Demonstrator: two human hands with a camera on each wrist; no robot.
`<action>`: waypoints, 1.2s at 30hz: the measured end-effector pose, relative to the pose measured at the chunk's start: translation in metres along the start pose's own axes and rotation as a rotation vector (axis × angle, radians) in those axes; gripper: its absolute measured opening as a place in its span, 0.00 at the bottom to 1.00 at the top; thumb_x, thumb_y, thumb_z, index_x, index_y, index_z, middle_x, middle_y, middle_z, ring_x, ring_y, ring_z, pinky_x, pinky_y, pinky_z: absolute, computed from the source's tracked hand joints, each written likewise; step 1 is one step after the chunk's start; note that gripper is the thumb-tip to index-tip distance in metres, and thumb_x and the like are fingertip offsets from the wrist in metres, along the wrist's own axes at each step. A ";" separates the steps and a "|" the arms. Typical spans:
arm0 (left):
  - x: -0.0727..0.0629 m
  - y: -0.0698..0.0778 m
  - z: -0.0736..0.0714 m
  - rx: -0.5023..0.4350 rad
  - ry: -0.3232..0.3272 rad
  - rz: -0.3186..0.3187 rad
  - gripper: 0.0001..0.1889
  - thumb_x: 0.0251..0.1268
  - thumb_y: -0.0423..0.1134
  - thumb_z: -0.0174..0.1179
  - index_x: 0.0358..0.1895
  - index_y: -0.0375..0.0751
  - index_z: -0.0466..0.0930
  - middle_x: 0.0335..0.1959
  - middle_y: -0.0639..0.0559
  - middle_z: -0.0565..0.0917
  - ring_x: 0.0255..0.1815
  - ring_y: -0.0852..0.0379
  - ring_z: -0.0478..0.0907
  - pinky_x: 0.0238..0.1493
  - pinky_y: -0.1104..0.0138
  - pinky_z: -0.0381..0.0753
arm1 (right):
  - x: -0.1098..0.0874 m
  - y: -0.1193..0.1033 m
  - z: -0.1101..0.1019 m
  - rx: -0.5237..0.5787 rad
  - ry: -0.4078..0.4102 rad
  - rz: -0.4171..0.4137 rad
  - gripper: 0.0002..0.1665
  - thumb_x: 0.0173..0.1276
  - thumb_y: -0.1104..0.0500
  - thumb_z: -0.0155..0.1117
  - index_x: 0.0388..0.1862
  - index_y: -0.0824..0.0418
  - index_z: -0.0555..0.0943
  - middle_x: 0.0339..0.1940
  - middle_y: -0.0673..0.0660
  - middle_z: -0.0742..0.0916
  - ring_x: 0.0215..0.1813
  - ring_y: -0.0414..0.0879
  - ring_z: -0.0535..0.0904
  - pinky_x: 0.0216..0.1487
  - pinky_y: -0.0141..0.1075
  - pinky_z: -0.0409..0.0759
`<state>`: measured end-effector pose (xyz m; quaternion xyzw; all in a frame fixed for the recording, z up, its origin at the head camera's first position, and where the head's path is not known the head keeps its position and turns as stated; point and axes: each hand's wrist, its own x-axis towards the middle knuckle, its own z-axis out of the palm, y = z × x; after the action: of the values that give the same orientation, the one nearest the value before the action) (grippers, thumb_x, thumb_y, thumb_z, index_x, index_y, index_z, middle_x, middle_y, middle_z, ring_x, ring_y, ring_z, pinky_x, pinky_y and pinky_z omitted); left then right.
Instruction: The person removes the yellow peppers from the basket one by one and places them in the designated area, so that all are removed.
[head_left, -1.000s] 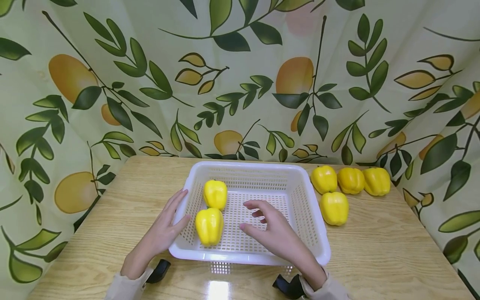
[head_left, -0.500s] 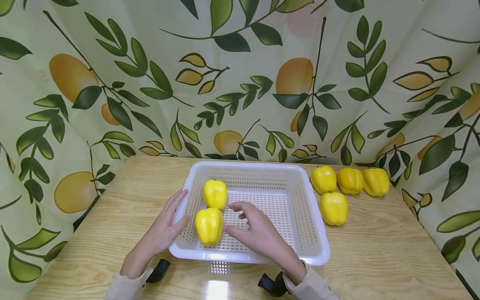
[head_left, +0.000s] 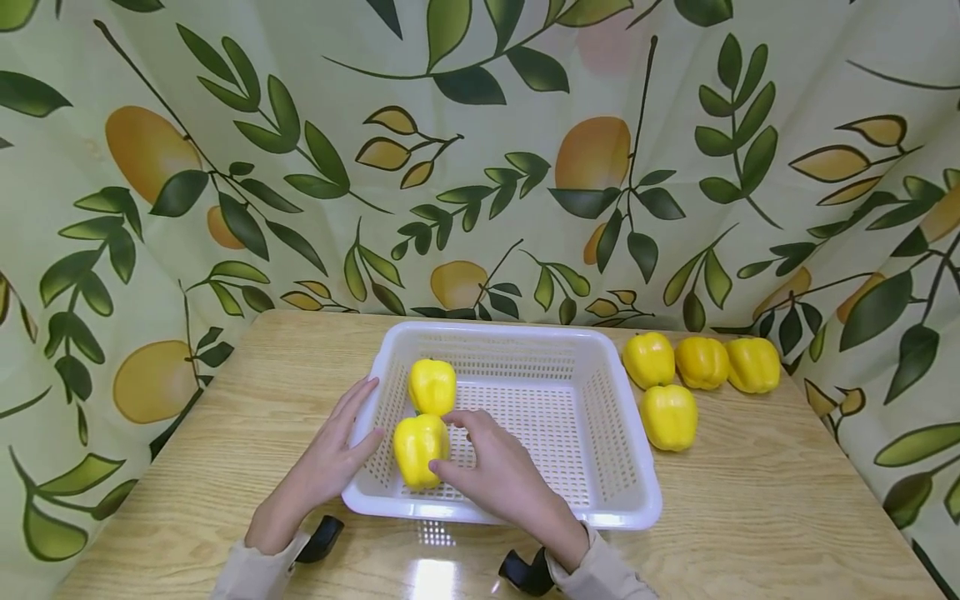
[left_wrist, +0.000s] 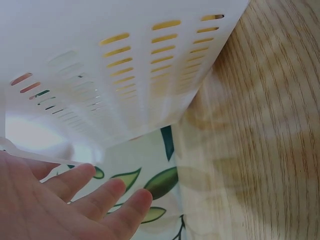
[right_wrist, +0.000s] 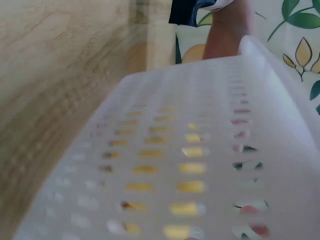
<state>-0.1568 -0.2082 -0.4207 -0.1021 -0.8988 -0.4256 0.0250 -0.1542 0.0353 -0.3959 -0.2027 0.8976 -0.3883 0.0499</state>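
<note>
A white perforated basket (head_left: 517, 333) stands on the wooden table. In it are two yellow bell peppers at the left: a far pepper (head_left: 432, 387) and a near pepper (head_left: 417, 450). My left hand (head_left: 330, 450) rests at the basket's left rim, fingers stretched along it, thumb reaching over the edge. The left wrist view shows these fingers (left_wrist: 100, 197) extended outside the basket wall. My right hand (head_left: 495, 467) reaches into the basket over its near rim. Its thumb overlaps the near pepper's lower right, and its curved index finger is at the upper right; the other fingers are mostly hidden.
Several more yellow peppers stand on the table right of the basket, the nearest pepper (head_left: 668, 417) close to its wall. A leaf-and-fruit patterned curtain (head_left: 480, 208) hangs behind and at both sides. Bare wood grain (head_left: 787, 500) shows at the right of the table (head_left: 750, 467).
My right hand has moved left across the basket, from its middle to the near pepper. My left hand, the basket and the peppers have stayed in place.
</note>
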 end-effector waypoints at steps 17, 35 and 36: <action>0.000 -0.001 0.000 0.000 -0.002 -0.004 0.36 0.71 0.39 0.55 0.79 0.43 0.51 0.80 0.37 0.51 0.74 0.30 0.60 0.61 0.36 0.74 | -0.008 -0.041 -0.052 -0.062 -0.002 -0.129 0.32 0.63 0.45 0.71 0.64 0.52 0.76 0.59 0.49 0.83 0.53 0.44 0.80 0.48 0.40 0.81; 0.001 0.000 0.001 -0.005 -0.005 -0.011 0.36 0.71 0.38 0.55 0.79 0.44 0.51 0.80 0.38 0.51 0.71 0.31 0.64 0.56 0.40 0.80 | 0.030 -0.035 -0.067 -0.038 -0.234 -0.126 0.31 0.64 0.47 0.69 0.63 0.57 0.76 0.63 0.54 0.83 0.58 0.50 0.81 0.58 0.45 0.81; 0.001 0.000 0.001 -0.007 -0.005 -0.011 0.36 0.71 0.38 0.55 0.79 0.44 0.52 0.80 0.38 0.51 0.71 0.31 0.64 0.55 0.41 0.81 | 0.032 -0.034 -0.066 -0.034 -0.252 -0.114 0.32 0.64 0.47 0.70 0.64 0.57 0.76 0.63 0.54 0.83 0.58 0.51 0.81 0.58 0.46 0.81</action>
<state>-0.1574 -0.2072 -0.4215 -0.0981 -0.8980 -0.4285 0.0202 -0.1887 0.0464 -0.3235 -0.3013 0.8776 -0.3469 0.1367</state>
